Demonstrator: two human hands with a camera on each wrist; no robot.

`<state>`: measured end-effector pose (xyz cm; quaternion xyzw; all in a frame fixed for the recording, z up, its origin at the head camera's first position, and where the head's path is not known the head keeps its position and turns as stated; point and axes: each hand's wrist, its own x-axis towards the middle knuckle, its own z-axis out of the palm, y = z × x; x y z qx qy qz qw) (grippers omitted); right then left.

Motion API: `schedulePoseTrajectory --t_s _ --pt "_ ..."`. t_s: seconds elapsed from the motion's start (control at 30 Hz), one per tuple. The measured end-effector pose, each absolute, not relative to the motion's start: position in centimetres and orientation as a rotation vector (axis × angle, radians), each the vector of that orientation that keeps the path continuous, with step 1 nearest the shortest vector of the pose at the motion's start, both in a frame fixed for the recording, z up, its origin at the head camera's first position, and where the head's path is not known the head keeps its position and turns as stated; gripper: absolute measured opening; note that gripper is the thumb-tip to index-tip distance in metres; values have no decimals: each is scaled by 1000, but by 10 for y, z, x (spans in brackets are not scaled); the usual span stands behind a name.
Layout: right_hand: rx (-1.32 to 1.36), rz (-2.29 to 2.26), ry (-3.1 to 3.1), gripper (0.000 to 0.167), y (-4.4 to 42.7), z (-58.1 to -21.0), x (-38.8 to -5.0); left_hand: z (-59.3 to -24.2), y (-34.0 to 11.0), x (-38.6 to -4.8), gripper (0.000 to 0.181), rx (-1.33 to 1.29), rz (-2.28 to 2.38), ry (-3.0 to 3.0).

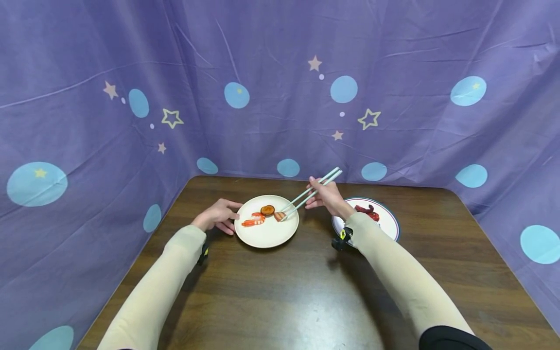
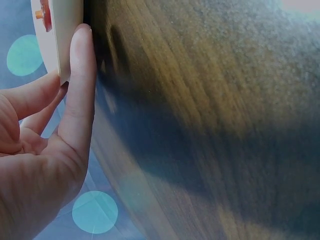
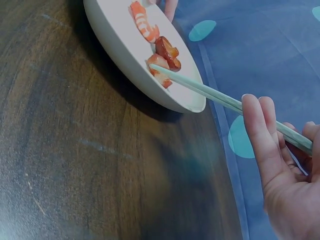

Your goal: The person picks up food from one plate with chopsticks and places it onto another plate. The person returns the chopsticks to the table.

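Observation:
My left hand (image 1: 218, 215) pinches the left rim of a cream plate (image 1: 264, 239), thumb at the upper edge and a finger beneath in the left wrist view. My right hand (image 1: 325, 198) holds a pair of pale green chopsticks (image 1: 306, 196). Their tips meet a small brownish-pink piece of food, maybe meat (image 1: 279, 216), on the plate's right half; whether they grip it firmly I cannot tell. Beside it are a brown mushroom-like piece (image 1: 267, 210) and an orange-and-white shrimp (image 1: 253, 220), also visible in the right wrist view.
A white plate with a blue rim (image 1: 393, 214) stands to the right, partly hidden under my right forearm. Dark red pieces of food (image 1: 368, 211) lie on it. The wooden table (image 1: 280, 287) meets a purple patterned curtain (image 1: 280, 121) at its back and left.

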<state>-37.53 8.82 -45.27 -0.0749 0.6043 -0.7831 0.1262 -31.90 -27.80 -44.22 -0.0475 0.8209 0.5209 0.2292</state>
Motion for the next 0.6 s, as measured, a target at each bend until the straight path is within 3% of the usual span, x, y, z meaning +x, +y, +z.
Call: schedulePoseTrajectory --t_s 0.4,0.6 --pt "-227 -2307 1786 50 96 -444 -372 -444 -278 -321 61 -128 1453 2240" --pt "-235 -2339 1777 34 98 -443 -369 -443 -279 -321 61 -125 1443 2244"
